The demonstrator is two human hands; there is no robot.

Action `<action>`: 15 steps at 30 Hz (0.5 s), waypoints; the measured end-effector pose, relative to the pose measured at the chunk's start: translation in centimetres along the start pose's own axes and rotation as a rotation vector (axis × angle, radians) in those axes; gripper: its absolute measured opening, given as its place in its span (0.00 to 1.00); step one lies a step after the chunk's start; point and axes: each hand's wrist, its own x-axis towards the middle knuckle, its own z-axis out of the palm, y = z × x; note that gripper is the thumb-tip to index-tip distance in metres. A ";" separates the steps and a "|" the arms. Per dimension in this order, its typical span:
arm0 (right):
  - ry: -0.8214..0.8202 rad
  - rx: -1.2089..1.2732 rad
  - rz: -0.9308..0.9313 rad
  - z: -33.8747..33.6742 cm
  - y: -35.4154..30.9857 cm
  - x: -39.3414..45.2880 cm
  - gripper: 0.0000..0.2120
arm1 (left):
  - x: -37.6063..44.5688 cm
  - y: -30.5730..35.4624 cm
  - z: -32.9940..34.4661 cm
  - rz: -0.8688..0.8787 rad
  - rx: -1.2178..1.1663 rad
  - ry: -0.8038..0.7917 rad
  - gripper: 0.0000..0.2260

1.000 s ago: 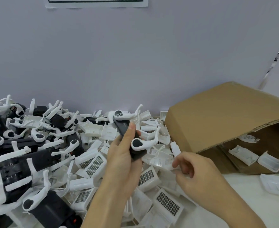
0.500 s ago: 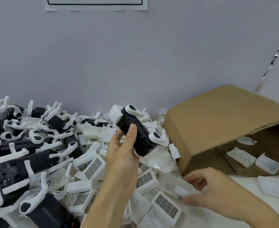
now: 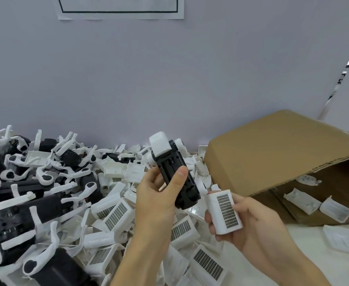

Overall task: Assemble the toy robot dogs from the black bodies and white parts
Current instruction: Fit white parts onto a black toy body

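Black body point(image 3: 176, 178) is up in the air at centre, tilted with its white-capped end pointing far and up — the left hand point(image 3: 159, 201) grips it, thumb curled across the dark face, fingers wrapped behind. Just to its right, and not quite touching, sits the white grille cover point(image 3: 224, 211), held upright by the right hand point(image 3: 249, 221), fingers curled round its back and lower edge, the dark grid panel facing the camera. Below both hands spreads a heap of loose white covers point(image 3: 115, 213), many showing the same grid. Further left, a pile of assembled dogs point(image 3: 19, 205) — black bodies with white legs sticking out. On the right, a cardboard box point(image 3: 282, 153) lies tipped on its side, a few white shells point(image 3: 301, 201) inside its opening.
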 end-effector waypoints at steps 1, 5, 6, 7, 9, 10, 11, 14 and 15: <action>-0.007 0.005 0.000 0.1 0.1 0.0 0.21 | 0.0 0.0 0.0 0.015 0.010 -0.007 0.27; 0.115 -0.241 -0.137 -0.3 0.4 0.2 0.21 | 0.0 -0.1 0.1 0.032 0.037 -0.030 0.19; 0.148 -0.292 -0.172 -0.3 0.5 0.3 0.23 | 0.0 -0.1 0.1 0.036 0.035 -0.025 0.19; 0.171 -0.318 -0.194 -0.4 0.5 0.3 0.24 | 0.0 -0.1 0.1 0.038 0.028 -0.018 0.19; 0.153 -0.280 -0.198 -0.4 0.5 0.2 0.24 | -0.1 0.0 0.1 0.047 0.014 -0.016 0.19; 0.114 -0.224 -0.191 -0.3 0.4 0.1 0.21 | -0.1 0.1 0.2 0.060 0.028 -0.015 0.17; 0.073 -0.177 -0.191 -0.2 0.5 0.1 0.17 | -0.2 0.1 0.2 0.074 0.057 -0.011 0.16; 0.077 -0.187 -0.222 0.1 0.6 0.2 0.13 | -0.2 -0.1 0.4 0.108 0.165 -0.019 0.08; 0.105 -0.226 -0.241 0.1 0.7 0.3 0.15 | -0.3 -0.2 0.4 0.115 0.200 -0.021 0.08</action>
